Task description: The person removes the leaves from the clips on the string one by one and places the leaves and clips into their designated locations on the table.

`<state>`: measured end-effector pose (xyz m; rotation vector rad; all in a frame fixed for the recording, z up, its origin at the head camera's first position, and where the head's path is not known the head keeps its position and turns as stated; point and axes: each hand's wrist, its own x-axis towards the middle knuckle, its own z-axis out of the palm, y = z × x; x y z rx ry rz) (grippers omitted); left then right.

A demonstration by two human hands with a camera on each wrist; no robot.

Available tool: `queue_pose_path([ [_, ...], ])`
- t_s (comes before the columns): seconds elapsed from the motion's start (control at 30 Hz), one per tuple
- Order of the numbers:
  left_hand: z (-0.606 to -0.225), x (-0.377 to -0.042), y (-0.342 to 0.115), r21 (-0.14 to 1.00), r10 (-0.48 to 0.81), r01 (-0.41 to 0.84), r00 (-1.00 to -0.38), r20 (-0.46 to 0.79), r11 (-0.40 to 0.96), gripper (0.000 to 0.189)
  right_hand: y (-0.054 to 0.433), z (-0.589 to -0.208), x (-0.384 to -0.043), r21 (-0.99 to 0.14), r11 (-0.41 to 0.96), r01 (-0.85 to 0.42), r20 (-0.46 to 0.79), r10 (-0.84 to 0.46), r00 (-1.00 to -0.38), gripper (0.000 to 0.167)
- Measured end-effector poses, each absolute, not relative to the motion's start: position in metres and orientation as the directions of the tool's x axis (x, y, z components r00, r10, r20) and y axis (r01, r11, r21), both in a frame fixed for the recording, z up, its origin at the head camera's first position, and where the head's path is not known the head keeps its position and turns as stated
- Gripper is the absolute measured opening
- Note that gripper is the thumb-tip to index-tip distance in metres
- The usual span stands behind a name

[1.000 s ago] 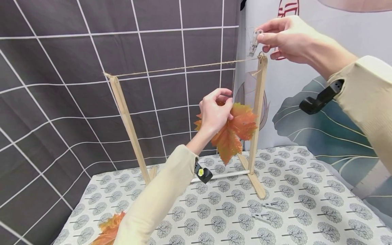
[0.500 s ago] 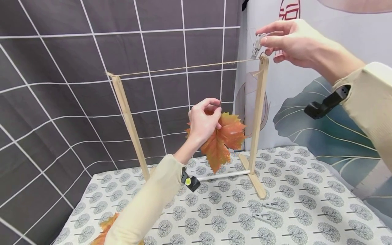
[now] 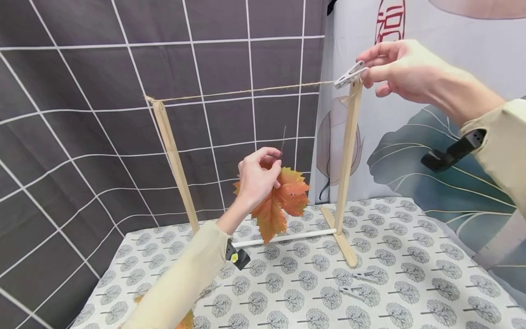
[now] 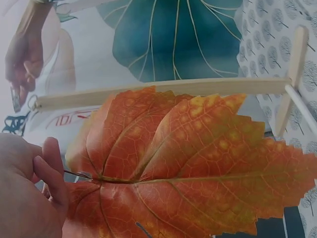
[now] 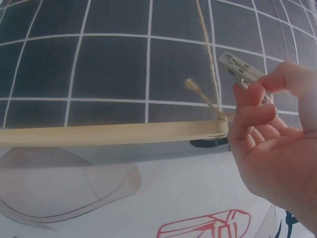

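My left hand (image 3: 258, 176) pinches the thin stem of an orange-red maple leaf (image 3: 271, 214), which hangs below the twine between the two posts. In the left wrist view the leaf (image 4: 188, 158) spreads wide past the fingertips. Up at the right post, my right hand (image 3: 404, 71) pinches a grey clothespin (image 3: 350, 75) between thumb and fingers. The clothespin's tip overlaps the right end of the twine (image 3: 263, 89) in the head view. In the right wrist view the clothespin (image 5: 240, 68) points toward the twine (image 5: 207, 39), close beside the knot at the post top.
The wooden frame has a left post (image 3: 174, 164), a right post (image 3: 347, 155) and a white bottom rod (image 3: 300, 236). Two more clothespins (image 3: 352, 292) lie on the tree-print cloth (image 3: 411, 256). Another orange leaf (image 3: 186, 321) is partly hidden under the left sleeve.
My left hand has moved left and down with the maple leaf, away from the right post. My right hand has lowered the clothespin to the twine's right end and tilted it flatter.
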<state>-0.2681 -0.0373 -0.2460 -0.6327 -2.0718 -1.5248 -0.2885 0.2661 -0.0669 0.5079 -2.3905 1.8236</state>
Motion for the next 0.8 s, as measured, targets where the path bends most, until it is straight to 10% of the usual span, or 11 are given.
queue_pose_path([
  [0.8, -0.270, -0.252, -0.081, 0.692, 0.041, 0.619, -0.756, 0.653, 0.372, 0.021, 0.277, -0.122, -0.270, -0.923, 0.181, -0.339, 0.278, -0.296, -0.914, 0.031],
])
